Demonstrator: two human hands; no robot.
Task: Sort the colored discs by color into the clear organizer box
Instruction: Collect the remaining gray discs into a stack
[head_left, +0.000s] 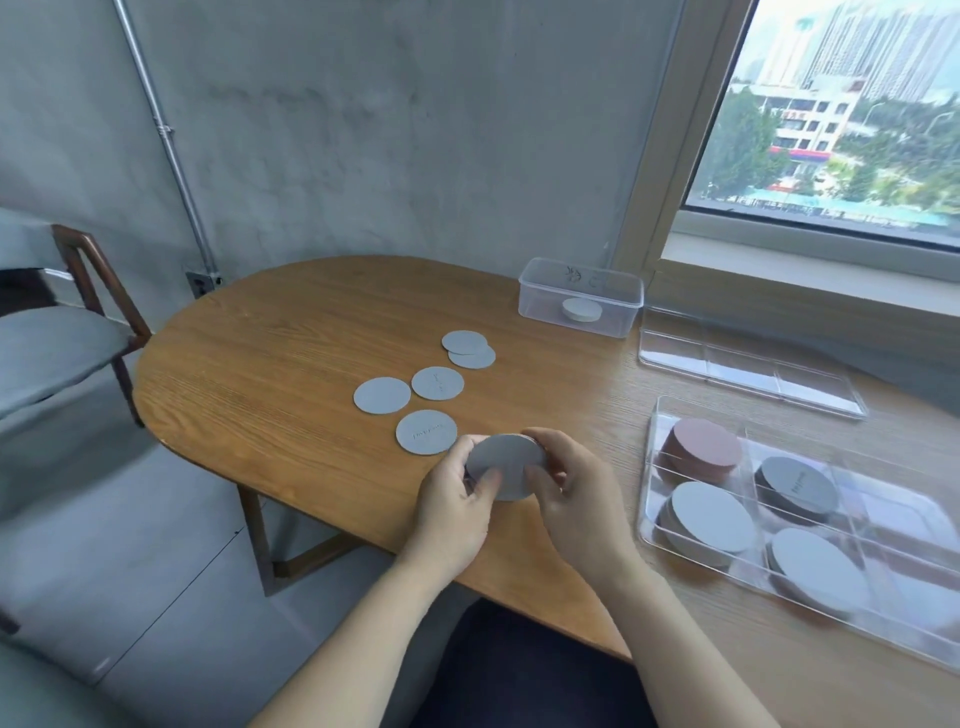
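The left hand (451, 506) and right hand (577, 499) are holding grey discs (506, 465) over the near table (260, 364) edge, each grip pinching the rim. They should be fanning them (colours are probably hiding underneath) before reaching right to the box (898, 519).

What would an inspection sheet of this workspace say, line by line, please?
Surface: wooden table, rounded at its left end.
Job's things: five loose grey discs on the table; organizer box at right holds four stacks, one of them a pink stack.
Clutter: small clear container with a white disc inside; clear tray beyond the organizer box.
Hands: left hand and right hand both grip a raised grey disc.
Cables: nothing seen.
Surroundings: chair, wall pipe, window.
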